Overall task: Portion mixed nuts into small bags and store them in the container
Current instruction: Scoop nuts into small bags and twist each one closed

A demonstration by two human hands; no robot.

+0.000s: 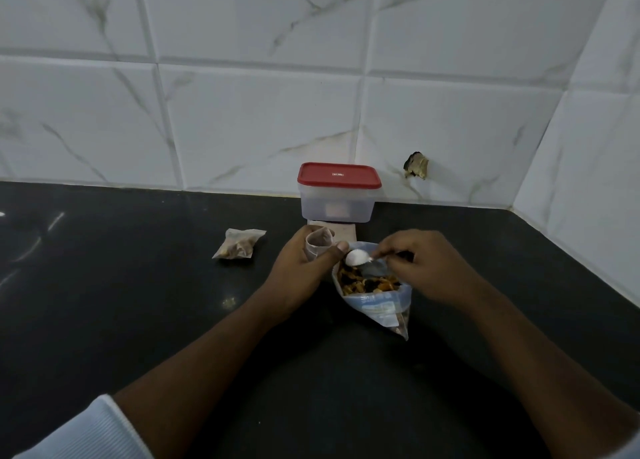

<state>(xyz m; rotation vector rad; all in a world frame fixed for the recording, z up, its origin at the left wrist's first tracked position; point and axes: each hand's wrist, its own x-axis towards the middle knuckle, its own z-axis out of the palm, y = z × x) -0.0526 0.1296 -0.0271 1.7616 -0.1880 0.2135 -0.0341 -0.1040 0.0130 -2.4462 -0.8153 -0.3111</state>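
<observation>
My left hand [304,268] grips a small clear bag [319,242] upright with its mouth open. My right hand [422,268] pinches the handle of a metal spoon [360,258], whose bowl hovers over the large open bag of mixed nuts [370,285] lying on the counter. A filled small bag [239,244] lies to the left on the counter. Behind stands a clear plastic container [337,197] with its red lid [339,175] on, against the wall.
The black stone counter [138,303] runs to a white marble-tiled wall [242,112] behind and on the right. A pale flat sheet [343,230] lies under the container. A hole [415,165] breaks the tile at the right.
</observation>
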